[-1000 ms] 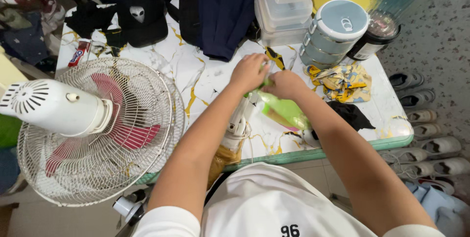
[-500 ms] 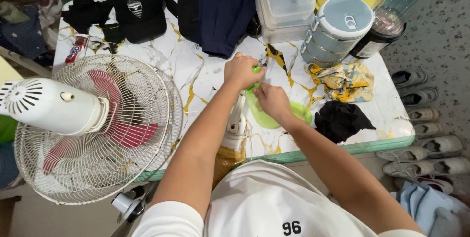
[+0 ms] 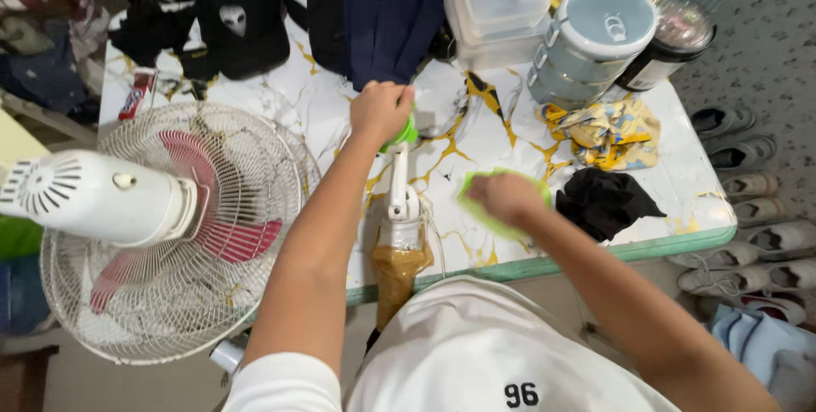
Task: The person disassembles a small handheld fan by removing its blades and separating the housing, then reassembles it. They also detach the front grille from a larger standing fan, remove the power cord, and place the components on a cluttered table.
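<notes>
**Wiping the marble table**

Right hand (image 3: pixel 503 198) lies flat, fingers spread, on a green cloth (image 3: pixel 497 208) at mid-table (image 3: pixel 680 199). Left hand (image 3: pixel 380 110), at 10 o'clock from it, is curled around a green-topped spray bottle (image 3: pixel 401 182). Fan (image 3: pixel 161 225) at 9 o'clock.

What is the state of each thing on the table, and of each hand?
Left hand: closed around the green top of the spray bottle.
Spray bottle: lying down, partly over the table edge, brown liquid inside.
Right hand: pressing flat on the green cloth.
Green cloth: spread on the table.
Grey container: lid on.
Fan: blades not blurred.
</notes>
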